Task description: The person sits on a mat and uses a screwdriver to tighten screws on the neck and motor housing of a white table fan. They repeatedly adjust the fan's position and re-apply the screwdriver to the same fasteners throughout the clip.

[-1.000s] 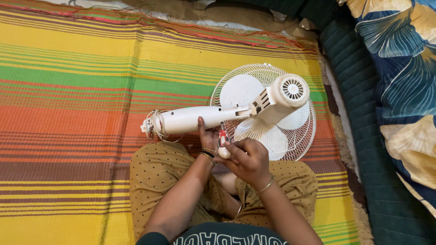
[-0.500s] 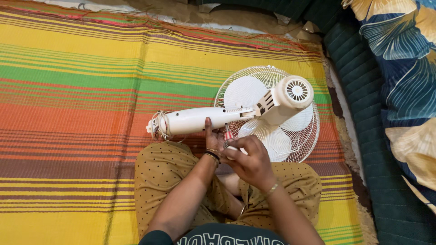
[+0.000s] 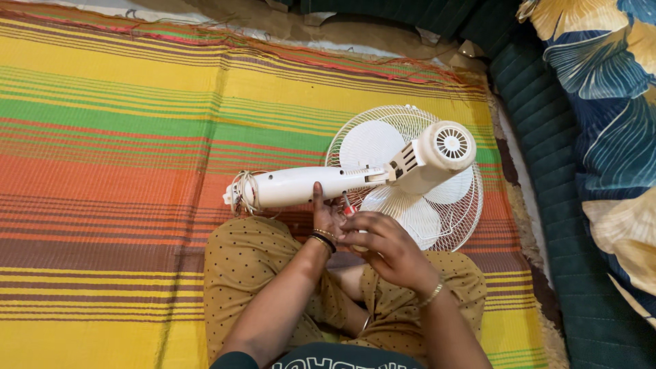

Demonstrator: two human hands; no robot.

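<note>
**Hands at the fan's neck**

The left hand (image 3: 326, 217) presses a finger against the fan (image 3: 355, 179) stem, fingers loose. The right hand (image 3: 383, 247) curls around something small; what, I cannot tell. The fan lies across the lap, grille down on the striped mat (image 3: 123, 137).

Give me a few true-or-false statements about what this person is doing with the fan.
1. The white fan lies on its side on a striped mat. True.
2. The left hand touches the fan's stem. True.
3. The fan's grille is black. False: it is white.
4. The right hand rests flat on the mat. False: it is raised over the lap, near the fan.
5. Both wrists are bare. False: both wear bangles.
</note>
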